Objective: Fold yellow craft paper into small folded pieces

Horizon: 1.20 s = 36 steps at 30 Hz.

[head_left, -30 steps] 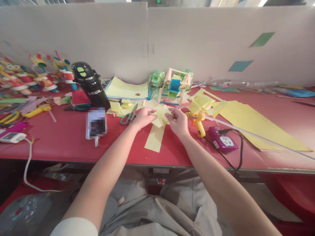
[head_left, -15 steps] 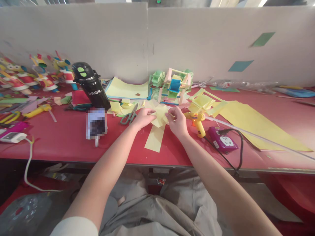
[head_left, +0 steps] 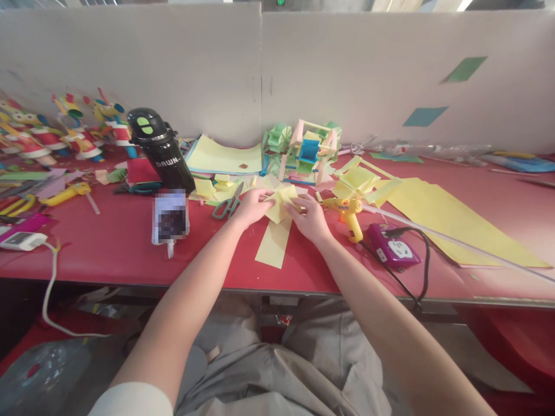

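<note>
Head view: step in hand looks like folding or shaping a pale yellow paper piece [head_left: 276, 214], mid-table at the near ends of both arms. Left hand [head_left: 251, 209] has its left side pinched between thumb and fingers. Right hand [head_left: 313, 219] pinches the right side, fingers bent close together; exact fingertip contact is too small to tell. Part of the paper stands up between them, so my read: the next move calls for lining up edges and light, even pressure, no crushing.

Flat yellow strip [head_left: 272, 247] reaches out on the near side, partly under the piece. Scissors [head_left: 223, 209] just left, yellow glue gun [head_left: 353, 224] just right, on the red table [head_left: 312, 274].

Containers: black bottle [head_left: 172, 166] far left, lid on, contents hidden. Clear plastic bag [head_left: 47, 370] near left, below table level; something red shows there, can't tell what.
</note>
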{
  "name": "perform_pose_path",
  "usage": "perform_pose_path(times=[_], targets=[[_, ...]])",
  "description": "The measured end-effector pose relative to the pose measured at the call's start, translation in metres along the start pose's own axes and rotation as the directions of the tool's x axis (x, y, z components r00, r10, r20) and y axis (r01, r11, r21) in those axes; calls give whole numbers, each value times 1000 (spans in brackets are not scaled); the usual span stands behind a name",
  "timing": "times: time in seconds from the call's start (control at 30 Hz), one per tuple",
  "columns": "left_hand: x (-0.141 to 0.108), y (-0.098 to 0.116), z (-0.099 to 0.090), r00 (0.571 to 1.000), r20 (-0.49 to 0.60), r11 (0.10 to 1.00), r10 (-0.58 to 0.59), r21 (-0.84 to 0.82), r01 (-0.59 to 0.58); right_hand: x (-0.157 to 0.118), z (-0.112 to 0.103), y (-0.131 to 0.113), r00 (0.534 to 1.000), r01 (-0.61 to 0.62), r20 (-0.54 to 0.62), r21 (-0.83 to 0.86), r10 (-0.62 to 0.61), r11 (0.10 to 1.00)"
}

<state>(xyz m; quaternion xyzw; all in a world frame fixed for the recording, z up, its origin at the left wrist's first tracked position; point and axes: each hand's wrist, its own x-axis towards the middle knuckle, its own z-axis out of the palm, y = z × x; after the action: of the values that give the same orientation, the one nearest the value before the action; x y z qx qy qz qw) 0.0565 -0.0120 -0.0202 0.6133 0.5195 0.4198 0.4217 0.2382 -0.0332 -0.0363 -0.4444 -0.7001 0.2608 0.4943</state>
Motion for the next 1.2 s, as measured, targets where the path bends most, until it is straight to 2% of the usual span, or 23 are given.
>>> perform_pose_path(times=[0.23, 0.33, 0.43, 0.57, 0.77, 0.97, 1.2], targets=[[0, 1, 1, 1000, 6, 998, 28, -57, -27, 1, 0, 1, 999, 18, 29, -52, -16, 998], [1, 2, 1, 1000, -30, 998, 1, -57, -3, 2, -2, 0, 1000, 29, 2, -86, -29, 996], [0, 2, 0, 998, -59, 998, -25, -63, 21, 2, -2, -2, 999, 42, -20, -70, -44, 997], [-1, 3, 0, 998, -43, 995, -54, -89, 50, 1, -2, -4, 998, 53, -28, -48, -55, 997], [-3, 6, 2, 997, -46, 995, -60, -80, 57, 0, -1, -2, 998, 58, 8, 4, -58, 998], [-4, 8, 3, 998, -18, 996, -58, -70, 57, 0, 0, -1, 992, 128, 14, -10, -128, 992], [0, 4, 2, 995, -83, 993, -51, -107, 42, -2, 0, -5, 977, 209, 49, -12, -208, 978]])
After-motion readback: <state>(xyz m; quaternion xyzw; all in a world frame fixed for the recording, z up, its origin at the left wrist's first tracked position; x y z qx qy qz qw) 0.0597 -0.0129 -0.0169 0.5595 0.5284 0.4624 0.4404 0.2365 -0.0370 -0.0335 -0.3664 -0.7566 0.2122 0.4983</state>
